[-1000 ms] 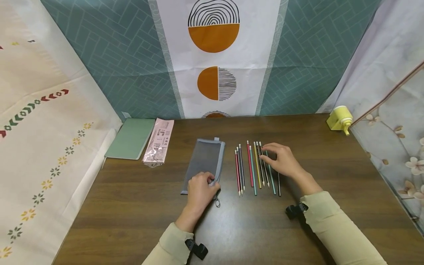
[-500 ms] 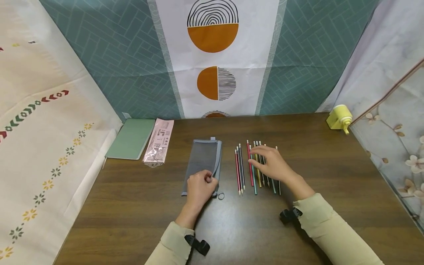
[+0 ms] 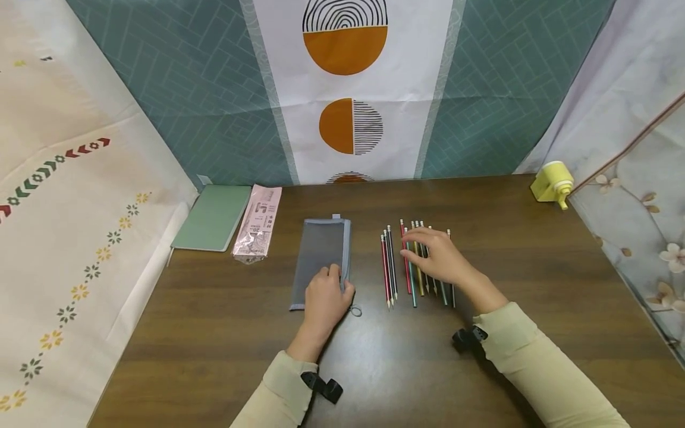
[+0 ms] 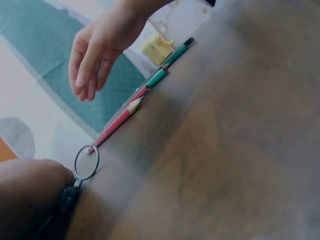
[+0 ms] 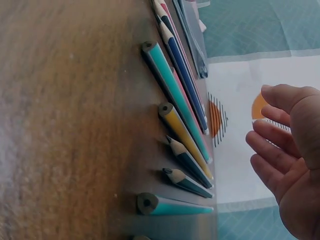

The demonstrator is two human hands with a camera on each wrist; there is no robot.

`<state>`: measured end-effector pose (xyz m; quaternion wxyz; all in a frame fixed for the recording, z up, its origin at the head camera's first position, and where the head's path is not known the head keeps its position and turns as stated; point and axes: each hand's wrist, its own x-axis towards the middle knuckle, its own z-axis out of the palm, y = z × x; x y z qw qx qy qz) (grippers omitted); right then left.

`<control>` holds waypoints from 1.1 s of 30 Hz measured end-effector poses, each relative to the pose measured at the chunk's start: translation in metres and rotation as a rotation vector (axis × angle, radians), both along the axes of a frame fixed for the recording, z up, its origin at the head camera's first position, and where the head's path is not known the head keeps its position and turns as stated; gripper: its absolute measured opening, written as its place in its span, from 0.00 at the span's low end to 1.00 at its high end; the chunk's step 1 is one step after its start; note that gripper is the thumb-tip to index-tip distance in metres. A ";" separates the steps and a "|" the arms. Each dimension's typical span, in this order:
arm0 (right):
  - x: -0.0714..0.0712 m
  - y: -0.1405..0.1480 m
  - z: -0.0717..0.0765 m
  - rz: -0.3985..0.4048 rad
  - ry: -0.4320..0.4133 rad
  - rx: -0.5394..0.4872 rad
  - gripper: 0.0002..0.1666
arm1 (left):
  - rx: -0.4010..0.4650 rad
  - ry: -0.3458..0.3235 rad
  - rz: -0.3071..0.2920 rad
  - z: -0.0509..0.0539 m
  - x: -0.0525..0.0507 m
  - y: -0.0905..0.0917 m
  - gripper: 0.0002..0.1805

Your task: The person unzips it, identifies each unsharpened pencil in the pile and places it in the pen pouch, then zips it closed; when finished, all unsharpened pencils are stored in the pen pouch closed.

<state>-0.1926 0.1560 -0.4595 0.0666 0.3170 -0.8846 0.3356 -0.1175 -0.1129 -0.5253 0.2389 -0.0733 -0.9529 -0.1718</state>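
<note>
My left hand (image 3: pixel 325 300) rests on the lower right part of a grey mesh zip pouch (image 3: pixel 321 244), thumb and index finger apart at its edge. A metal ring (image 4: pixel 87 162) on the pouch's zip pull sticks out beside that hand. My right hand (image 3: pixel 436 255) hovers over a row of pencils, its fingers loosely bent with nothing between them. The right wrist view shows a turquoise pencil (image 5: pixel 172 90), a yellow pencil (image 5: pixel 185 137) and several others below that hand. Dark and red pencils (image 3: pixel 389 270) lie in a small group nearer the pouch.
A green notebook (image 3: pixel 213 217) and a pink plastic packet (image 3: pixel 258 223) lie at the back left of the wooden table (image 3: pixel 214 356). At the back right corner stands a yellow bottle (image 3: pixel 552 183). Patterned cloths hang behind and on both sides.
My right hand has moved left over the pencils. The pouch has shifted slightly left and lies flatter; my left thumb and index finger, pinching its edge before, have come apart.
</note>
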 end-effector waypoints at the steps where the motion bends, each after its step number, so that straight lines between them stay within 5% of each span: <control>1: 0.000 -0.001 0.000 0.006 0.000 0.001 0.19 | 0.000 -0.010 0.002 0.002 0.001 0.000 0.12; 9: -0.001 0.004 -0.003 -0.009 -0.010 0.012 0.18 | 0.119 -0.150 -0.027 0.025 0.010 0.001 0.08; 13: 0.000 0.009 -0.002 -0.042 -0.030 0.033 0.19 | 0.149 -0.131 -0.026 0.028 0.011 0.001 0.06; 21: 0.000 0.016 -0.001 -0.044 -0.009 0.018 0.19 | 0.137 -0.058 -0.036 0.028 0.007 0.000 0.17; 28: -0.002 0.021 -0.005 -0.029 0.024 0.009 0.17 | 0.172 -0.138 -0.036 0.031 0.004 0.000 0.07; 33: -0.003 0.023 -0.006 -0.022 0.028 0.006 0.17 | 0.162 -0.120 -0.022 0.033 0.002 0.001 0.04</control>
